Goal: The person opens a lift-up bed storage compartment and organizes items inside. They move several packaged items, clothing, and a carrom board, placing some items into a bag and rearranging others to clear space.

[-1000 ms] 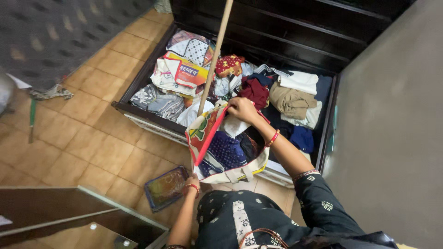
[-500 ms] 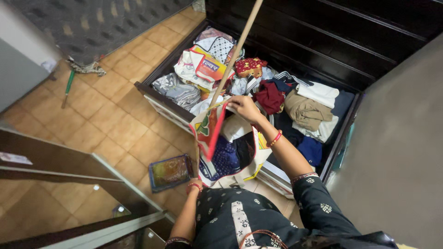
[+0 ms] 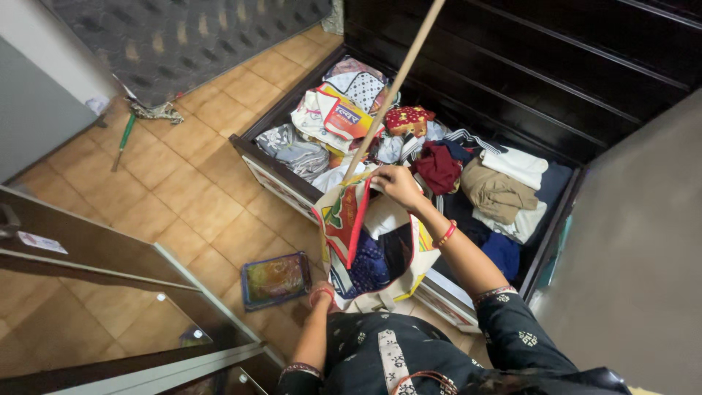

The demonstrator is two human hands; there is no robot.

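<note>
My right hand [image 3: 398, 184] grips the top rim of a printed cloth bag [image 3: 344, 219] with a red inner edge and holds its mouth open. Dark patterned and white clothes fill the bag. It hangs against the front of an open dark drawer [image 3: 272, 170] packed with folded clothes [image 3: 496, 192]. My left hand [image 3: 322, 293] is at the bag's bottom corner, with its fingers hidden under the fabric. A long wooden stick [image 3: 398, 77] leans across the drawer, and its lower end is just left of my right hand.
A flat colourful packet [image 3: 276, 279] lies on the tiled floor left of the bag. A glass-topped piece of furniture [image 3: 110, 292] stands at the lower left. A grey panel [image 3: 636, 241] rises on the right, dark shelving [image 3: 556, 58] behind the drawer. A green-handled tool [image 3: 123, 140] lies far left.
My view has swung, so the drawer and bag sit further right in frame. My right hand keeps its hold on the bag rim. My left hand stays at the bag's bottom.
</note>
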